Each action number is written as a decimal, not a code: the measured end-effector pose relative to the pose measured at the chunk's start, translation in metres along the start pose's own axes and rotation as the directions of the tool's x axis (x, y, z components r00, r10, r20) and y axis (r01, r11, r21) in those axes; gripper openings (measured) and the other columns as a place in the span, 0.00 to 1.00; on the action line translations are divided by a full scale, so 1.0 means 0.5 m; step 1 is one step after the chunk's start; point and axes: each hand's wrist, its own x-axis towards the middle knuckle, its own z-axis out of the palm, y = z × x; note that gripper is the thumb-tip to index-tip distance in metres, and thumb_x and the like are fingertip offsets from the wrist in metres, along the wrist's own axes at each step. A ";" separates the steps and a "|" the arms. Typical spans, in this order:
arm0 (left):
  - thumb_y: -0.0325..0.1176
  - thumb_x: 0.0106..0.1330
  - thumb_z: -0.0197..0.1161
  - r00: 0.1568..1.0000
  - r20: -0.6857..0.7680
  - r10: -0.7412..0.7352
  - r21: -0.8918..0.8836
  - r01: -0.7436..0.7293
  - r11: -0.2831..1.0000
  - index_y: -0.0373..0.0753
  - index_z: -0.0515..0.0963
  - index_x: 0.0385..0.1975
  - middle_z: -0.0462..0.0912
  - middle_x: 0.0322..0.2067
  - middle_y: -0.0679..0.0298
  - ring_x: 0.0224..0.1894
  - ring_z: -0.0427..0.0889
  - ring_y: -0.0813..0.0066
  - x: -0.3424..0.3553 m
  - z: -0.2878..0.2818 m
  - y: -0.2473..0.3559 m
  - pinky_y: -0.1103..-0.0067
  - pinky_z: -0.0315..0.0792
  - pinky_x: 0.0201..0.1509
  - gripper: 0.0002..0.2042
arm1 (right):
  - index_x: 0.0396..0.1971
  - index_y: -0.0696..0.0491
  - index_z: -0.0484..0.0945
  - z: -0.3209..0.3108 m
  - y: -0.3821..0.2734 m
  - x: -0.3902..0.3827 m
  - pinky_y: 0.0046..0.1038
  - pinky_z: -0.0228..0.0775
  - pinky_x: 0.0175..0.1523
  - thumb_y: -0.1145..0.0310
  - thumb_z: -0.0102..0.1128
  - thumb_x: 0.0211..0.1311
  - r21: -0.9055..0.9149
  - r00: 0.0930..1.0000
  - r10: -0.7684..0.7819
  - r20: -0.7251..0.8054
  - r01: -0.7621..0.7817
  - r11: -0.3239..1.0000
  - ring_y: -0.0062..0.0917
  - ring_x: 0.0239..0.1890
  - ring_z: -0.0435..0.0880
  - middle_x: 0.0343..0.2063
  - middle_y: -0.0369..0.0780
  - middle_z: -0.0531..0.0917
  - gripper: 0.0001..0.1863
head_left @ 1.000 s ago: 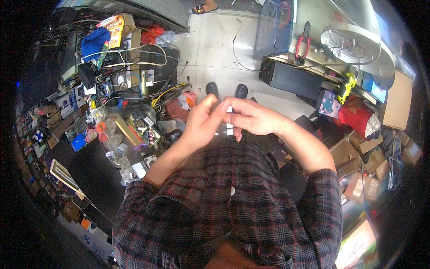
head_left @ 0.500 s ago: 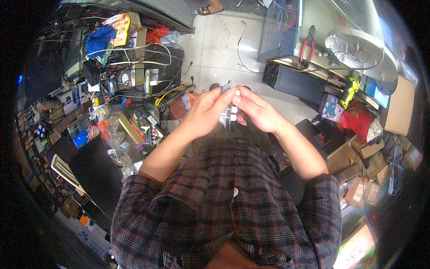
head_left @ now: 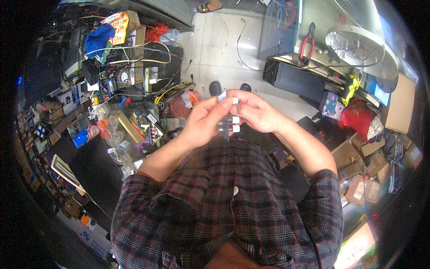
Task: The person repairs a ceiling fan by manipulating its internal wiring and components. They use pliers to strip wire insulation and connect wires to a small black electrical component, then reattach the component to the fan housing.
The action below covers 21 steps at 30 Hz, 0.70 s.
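Observation:
Both hands meet in front of my chest around a narrow dark holder [head_left: 226, 130] with several small white-capped pieces along it, perhaps little bottles. My left hand [head_left: 202, 122] grips the holder from the left, its thumb pressed over the upper part. From the right, the fingers of my right hand [head_left: 256, 112] close around the white cap [head_left: 234, 100] at the top end. Two more white caps [head_left: 235, 120] stick out below those fingers. The fingers cover part of the holder, so its exact kind is unclear.
At left, a cluttered bench holds cables, a blue cloth [head_left: 99, 39] and clear jars [head_left: 117, 141]. Red-handled pliers [head_left: 307, 45] lie on the right-hand counter beside a round white housing [head_left: 358, 49]. Cardboard boxes [head_left: 358, 190] are stacked at lower right. A cable [head_left: 239, 42] trails over the tiled floor.
Both hands have come slightly lower and toward me with the holder. It has turned, so more of its white caps show, and my right fingers have shifted onto the top cap.

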 end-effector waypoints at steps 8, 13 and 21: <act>0.40 0.79 0.52 0.995 -0.098 -0.009 0.093 0.019 0.996 0.35 0.78 0.47 0.83 0.32 0.68 0.29 0.80 0.85 0.007 0.002 -0.005 0.85 0.75 0.30 0.14 | 0.51 0.55 0.72 -0.023 0.068 0.005 0.28 0.78 0.47 0.65 0.51 0.75 0.128 0.990 -0.129 -0.059 0.136 0.982 0.20 0.43 0.81 0.40 0.36 0.80 0.12; 0.43 0.77 0.55 0.936 -0.328 0.125 0.186 -0.066 0.980 0.39 0.80 0.39 0.80 0.25 0.72 0.20 0.76 0.89 0.068 -0.009 -0.025 0.87 0.67 0.20 0.13 | 0.53 0.58 0.71 -0.033 0.057 0.035 0.34 0.80 0.48 0.59 0.49 0.77 0.295 0.980 -0.135 -0.147 0.174 0.939 0.28 0.45 0.84 0.43 0.41 0.81 0.18; 0.42 0.76 0.55 0.937 -0.346 0.054 0.027 -0.048 0.999 0.39 0.79 0.32 0.77 0.20 0.71 0.16 0.71 0.86 0.080 -0.007 -0.033 0.84 0.61 0.14 0.15 | 0.56 0.60 0.71 -0.045 0.067 0.041 0.36 0.80 0.48 0.60 0.44 0.79 0.390 0.983 -0.096 -0.156 0.151 0.908 0.31 0.44 0.85 0.44 0.43 0.82 0.19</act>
